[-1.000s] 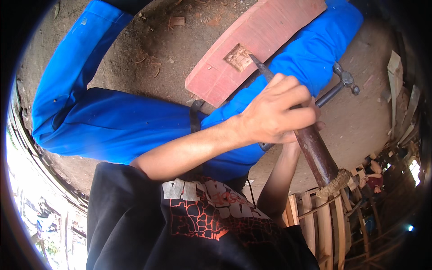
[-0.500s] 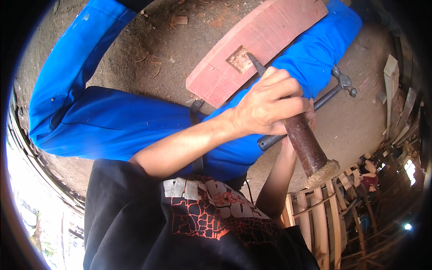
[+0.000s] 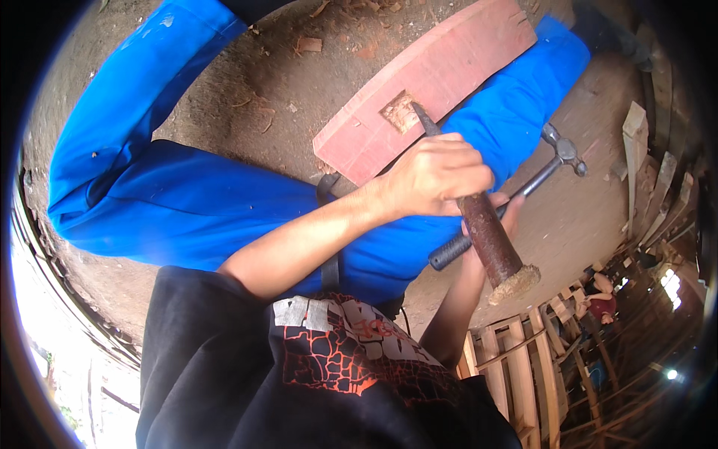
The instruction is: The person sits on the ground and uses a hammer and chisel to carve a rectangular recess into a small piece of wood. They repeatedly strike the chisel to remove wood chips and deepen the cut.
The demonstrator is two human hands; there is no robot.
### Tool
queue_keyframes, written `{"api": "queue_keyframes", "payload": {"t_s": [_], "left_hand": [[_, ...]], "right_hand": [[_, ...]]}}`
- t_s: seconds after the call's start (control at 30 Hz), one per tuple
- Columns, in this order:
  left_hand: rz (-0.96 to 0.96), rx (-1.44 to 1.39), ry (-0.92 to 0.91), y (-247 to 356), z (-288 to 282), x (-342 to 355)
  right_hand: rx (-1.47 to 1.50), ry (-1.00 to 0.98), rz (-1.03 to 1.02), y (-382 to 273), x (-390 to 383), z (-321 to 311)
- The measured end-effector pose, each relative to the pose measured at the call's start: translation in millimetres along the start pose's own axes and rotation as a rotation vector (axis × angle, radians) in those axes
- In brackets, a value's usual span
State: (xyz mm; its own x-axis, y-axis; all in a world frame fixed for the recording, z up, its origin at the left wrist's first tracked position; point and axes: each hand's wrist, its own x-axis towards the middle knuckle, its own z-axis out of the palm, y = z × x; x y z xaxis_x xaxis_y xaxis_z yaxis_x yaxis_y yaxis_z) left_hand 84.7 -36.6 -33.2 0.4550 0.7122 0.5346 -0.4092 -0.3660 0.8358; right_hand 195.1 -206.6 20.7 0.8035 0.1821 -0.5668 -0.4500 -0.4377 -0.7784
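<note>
A reddish wooden plank (image 3: 464, 63) lies slanting against my outstretched leg, a roughly squared recess (image 3: 402, 112) cut into its face. My left hand (image 3: 441, 176) is closed round a chisel (image 3: 490, 236), whose thick brown handle ends in a frayed, battered butt. The chisel's blade tip is at the recess's right edge, the tool tilted with its butt toward me. Behind the chisel handle, my right hand (image 3: 510, 218) grips a ball-peen hammer (image 3: 540, 176) by its shaft. Its metal head points away to the right, and the chisel partly hides these fingers.
My legs in blue trousers (image 3: 209, 194) spread over the dirt floor, where a wood offcut (image 3: 309, 45) and shavings lie. Wooden pieces (image 3: 634, 138) stand along the right. Stacked lumber (image 3: 523, 367) fills the lower right, with another person (image 3: 600, 299) beyond it.
The chisel's butt has swung a little left, its blade staying at the recess. The hammer has shifted slightly toward me. The whole view has moved a little too.
</note>
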Motion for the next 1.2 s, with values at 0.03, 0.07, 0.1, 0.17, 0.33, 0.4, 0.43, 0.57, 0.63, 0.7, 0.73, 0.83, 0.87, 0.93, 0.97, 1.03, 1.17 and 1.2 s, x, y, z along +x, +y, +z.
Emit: {"api": "queue_keyframes", "payload": {"t_s": [0.03,0.07,0.1,0.17,0.33,0.4,0.43,0.57,0.63,0.7,0.73,0.83,0.87,0.93,0.97,1.03,1.17,1.2], "left_hand": [[-0.023,0.001,-0.018,-2,-1,0],[-0.008,0.012,0.024,-1,0,7],[-0.014,0.026,0.036,-1,2,10],[-0.022,0.053,0.052,-3,5,13],[-0.035,0.133,0.150,-1,15,23],[-0.030,0.159,0.159,-2,13,23],[-0.056,0.154,0.166,-1,16,22],[-0.108,0.173,0.172,-1,16,19],[-0.096,0.153,0.179,-1,17,20],[-0.073,0.124,0.188,1,20,19],[-0.075,0.126,0.183,2,18,17],[-0.079,0.112,0.228,-4,23,21],[-0.112,0.120,0.187,-5,21,20],[-0.124,0.115,0.201,-4,23,20],[-0.127,0.112,0.207,-4,25,21],[-0.136,0.134,0.207,-5,25,19],[-0.163,0.152,0.178,-7,20,19],[-0.165,0.160,0.178,-10,19,23]], "right_hand": [[-0.041,0.085,-0.033,-5,-5,1],[-0.087,0.180,-0.068,-16,-15,5],[-0.121,0.183,-0.155,-15,-18,-24],[-0.166,0.105,-0.292,-28,-33,-65],[-0.263,0.008,-0.637,-157,-124,-59],[-0.224,-0.109,-0.808,-184,-139,-59],[-0.194,-0.186,-0.887,-190,-147,-55],[-0.282,0.006,-0.878,-135,-166,-19],[-0.695,-0.290,-0.671,-130,-166,-40],[-0.707,-0.231,-0.335,-120,-172,-43],[-0.629,-0.205,-0.271,-118,-171,-45],[-0.486,0.049,-0.519,-137,-177,-43],[-0.377,0.076,-0.584,-151,-181,-42],[-0.238,-0.009,-0.767,-176,-186,-48],[-0.208,-0.127,-0.887,-184,-186,-54],[-0.136,-0.335,-0.999,-180,-181,-55],[-0.556,-0.118,-0.585,-123,-193,-30],[-0.528,-0.051,-0.275,-118,-197,-28]]}}
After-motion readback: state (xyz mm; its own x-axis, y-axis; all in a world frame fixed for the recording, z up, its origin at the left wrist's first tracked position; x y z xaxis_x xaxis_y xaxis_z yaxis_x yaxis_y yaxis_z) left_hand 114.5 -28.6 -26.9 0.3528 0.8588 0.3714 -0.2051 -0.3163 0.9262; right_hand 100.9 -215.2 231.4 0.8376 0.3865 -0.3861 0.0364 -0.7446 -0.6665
